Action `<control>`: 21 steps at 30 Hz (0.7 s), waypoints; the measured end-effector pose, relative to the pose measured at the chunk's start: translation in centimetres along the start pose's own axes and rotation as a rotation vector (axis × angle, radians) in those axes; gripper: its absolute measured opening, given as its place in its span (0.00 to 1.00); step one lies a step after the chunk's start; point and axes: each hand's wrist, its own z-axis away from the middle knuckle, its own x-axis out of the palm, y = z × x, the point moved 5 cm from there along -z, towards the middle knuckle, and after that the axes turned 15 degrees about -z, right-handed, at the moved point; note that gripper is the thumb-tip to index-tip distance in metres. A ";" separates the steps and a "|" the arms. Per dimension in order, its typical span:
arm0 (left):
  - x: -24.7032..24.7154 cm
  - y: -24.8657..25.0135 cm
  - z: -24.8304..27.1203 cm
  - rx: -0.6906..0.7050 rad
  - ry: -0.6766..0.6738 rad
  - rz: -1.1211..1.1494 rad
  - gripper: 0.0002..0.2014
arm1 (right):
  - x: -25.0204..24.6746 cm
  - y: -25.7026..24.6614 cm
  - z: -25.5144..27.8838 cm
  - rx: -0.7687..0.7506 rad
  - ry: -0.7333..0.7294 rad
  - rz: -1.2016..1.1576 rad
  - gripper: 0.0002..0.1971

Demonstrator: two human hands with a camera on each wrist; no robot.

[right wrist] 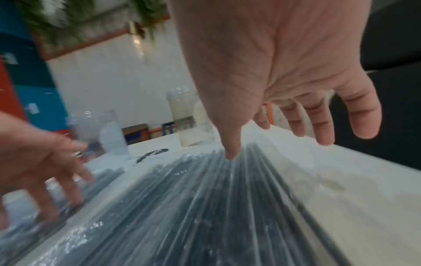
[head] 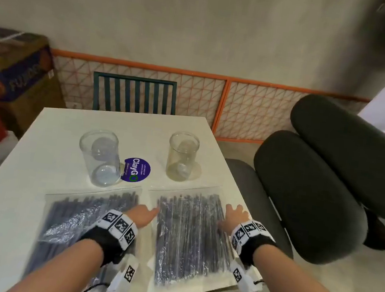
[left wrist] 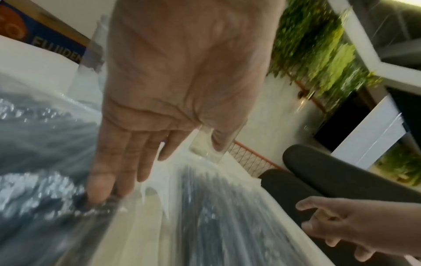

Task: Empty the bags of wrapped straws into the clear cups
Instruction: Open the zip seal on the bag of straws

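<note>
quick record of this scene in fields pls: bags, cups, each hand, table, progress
bags: left bag and right bag of wrapped straws lie flat, side by side
cups: left cup and right cup upright beyond the bags, no straws inside
left hand: open, fingers straight, between the bags
right hand: open, fingers spread, at right bag's far right edge
table: white, purple sticker between cups
progress: nothing emptied yet

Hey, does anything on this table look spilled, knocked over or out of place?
Nothing stands out. Both clear plastic cups stand upright and empty; both clear bags of dark wrapped straws lie flat on the white table.
</note>
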 end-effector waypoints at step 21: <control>-0.6 1.5 -0.3 0.121 0.207 0.754 0.15 | -2.6 -0.8 1.8 -0.248 -0.055 -0.861 0.15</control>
